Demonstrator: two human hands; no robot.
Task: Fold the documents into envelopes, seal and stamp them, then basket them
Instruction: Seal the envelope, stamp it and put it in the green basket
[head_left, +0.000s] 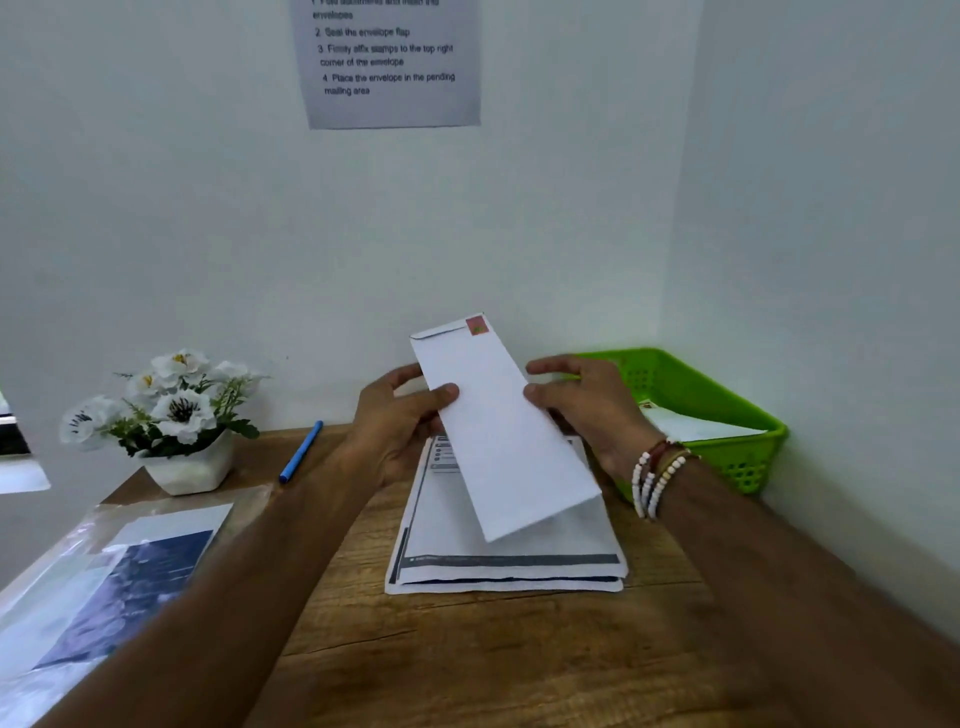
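Note:
A long white envelope (498, 431) with a red stamp (476, 326) at its far corner is held tilted above the desk. My left hand (400, 421) grips its left edge, thumb on the face. My right hand (582, 405) holds the right edge with its thumb on the front and fingers behind. Under the envelope lies a stack of folded printed documents (509, 561) on the wooden desk. A green plastic basket (727, 415) stands at the right against the wall, with at least one stamped white envelope (691, 423) inside it.
A blue pen (301, 451) lies left of my left hand. A white pot of artificial flowers (176, 415) stands at the back left. A clear plastic sleeve with a printed sheet (104, 587) covers the near left of the desk. An instruction sheet (389, 62) hangs on the wall.

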